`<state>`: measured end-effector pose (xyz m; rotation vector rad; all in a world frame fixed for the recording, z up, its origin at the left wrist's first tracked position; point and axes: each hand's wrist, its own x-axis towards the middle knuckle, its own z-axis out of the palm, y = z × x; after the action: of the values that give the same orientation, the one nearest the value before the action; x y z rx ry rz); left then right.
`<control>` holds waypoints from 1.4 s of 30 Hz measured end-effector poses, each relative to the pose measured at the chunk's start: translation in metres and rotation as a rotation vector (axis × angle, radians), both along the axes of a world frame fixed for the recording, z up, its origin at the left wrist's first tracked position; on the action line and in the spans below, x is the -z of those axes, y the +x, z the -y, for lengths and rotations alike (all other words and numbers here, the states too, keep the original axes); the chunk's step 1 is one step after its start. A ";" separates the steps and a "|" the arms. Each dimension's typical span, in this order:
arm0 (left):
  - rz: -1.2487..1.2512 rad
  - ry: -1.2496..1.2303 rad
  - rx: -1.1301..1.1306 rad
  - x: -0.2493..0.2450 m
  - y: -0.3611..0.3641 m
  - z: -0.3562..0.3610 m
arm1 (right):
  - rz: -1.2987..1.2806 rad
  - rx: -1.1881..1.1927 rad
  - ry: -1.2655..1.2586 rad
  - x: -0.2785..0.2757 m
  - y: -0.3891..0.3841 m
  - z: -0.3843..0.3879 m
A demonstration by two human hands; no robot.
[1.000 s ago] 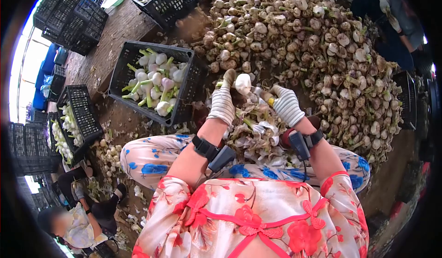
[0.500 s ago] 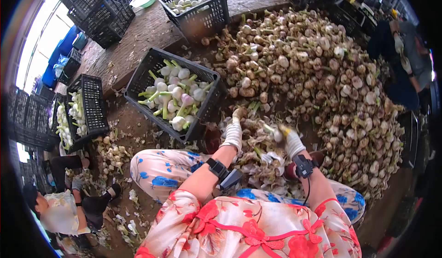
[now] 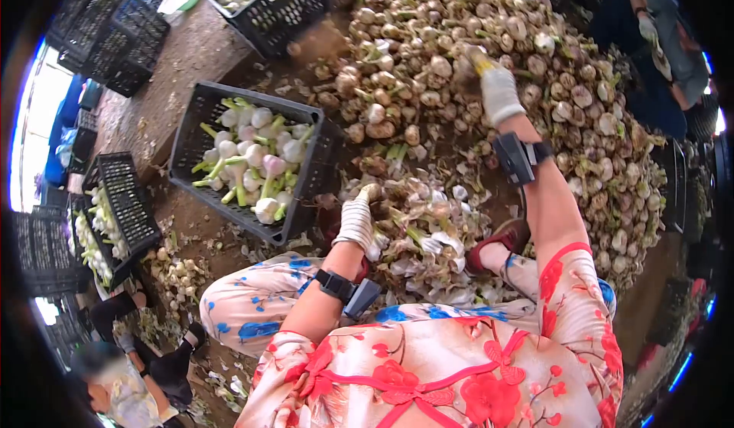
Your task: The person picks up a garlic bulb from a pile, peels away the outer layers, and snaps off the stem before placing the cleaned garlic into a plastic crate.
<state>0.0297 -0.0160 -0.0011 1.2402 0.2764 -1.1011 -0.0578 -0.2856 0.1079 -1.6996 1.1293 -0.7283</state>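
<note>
My left hand [image 3: 357, 223], in a white knit glove with soiled fingertips, hovers over the near side of a heap of loose garlic skins [image 3: 436, 241]. Its fingers look curled together; whatever they hold, if anything, is hidden. Stretched far forward, my right hand [image 3: 495, 88], gloved too, is at the large pile of unpeeled garlic [image 3: 581, 145]. Its yellow-marked fingers are blurred against the bulbs, so their grip does not show. Left of my left hand stands a black crate [image 3: 302, 179] holding cleaned white garlic bulbs [image 3: 256, 149] with green stems.
Another black crate [image 3: 287, 15] with garlic stands at the back on a ledge. Stacked crates [image 3: 111, 38] are at far left, near a tilted crate [image 3: 126, 199] of garlic. One person [image 3: 130, 382] sits at lower left, another [image 3: 673, 53] at upper right.
My right hand has swung forward from the skin heap to the garlic pile. A blurred bulb near it earlier is no longer distinguishable. The view has shifted; my left hand stays by the skins.
</note>
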 end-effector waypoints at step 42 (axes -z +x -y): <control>-0.251 -0.608 0.462 -0.094 -0.042 0.000 | 0.392 -0.402 0.550 -0.008 -0.079 -0.166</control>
<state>-0.0124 -0.0162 0.0925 0.6274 -0.1676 -1.5940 -0.1366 -0.1192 0.1156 -1.1913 0.6076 -0.4166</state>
